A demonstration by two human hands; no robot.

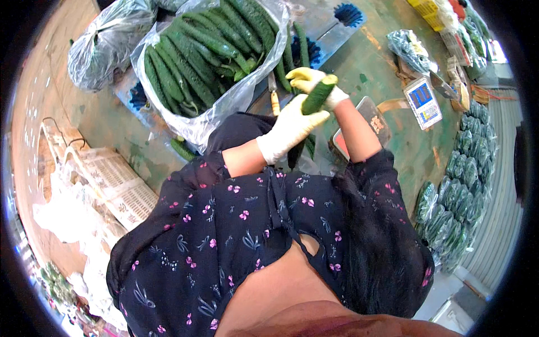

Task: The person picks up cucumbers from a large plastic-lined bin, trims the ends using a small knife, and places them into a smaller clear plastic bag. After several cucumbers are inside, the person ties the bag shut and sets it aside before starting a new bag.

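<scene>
Both my hands wear pale gloves, with yellow stains on the right one's fingers. My left hand (293,128) is closed round a short dark-green cucumber (318,96), whose pale end points up and right. Just behind the cucumber is my right hand (306,82), its fingers stretched to the left and apart; the cucumber hides part of its palm. A knife with a wooden handle (274,103) lies left of my hands. Beyond it, a large clear plastic bag (224,112) stands open, full of long cucumbers (196,56). A few loose cucumbers (303,45) lie beside the bag.
A weighing scale with a blue display panel (422,102) stands at the right. Many wrapped green bundles (449,219) are stacked farther right. A tied clear bag (109,50) sits at the far left. Nearer left are a folded printed carton (120,180) and white plastic bags (70,208).
</scene>
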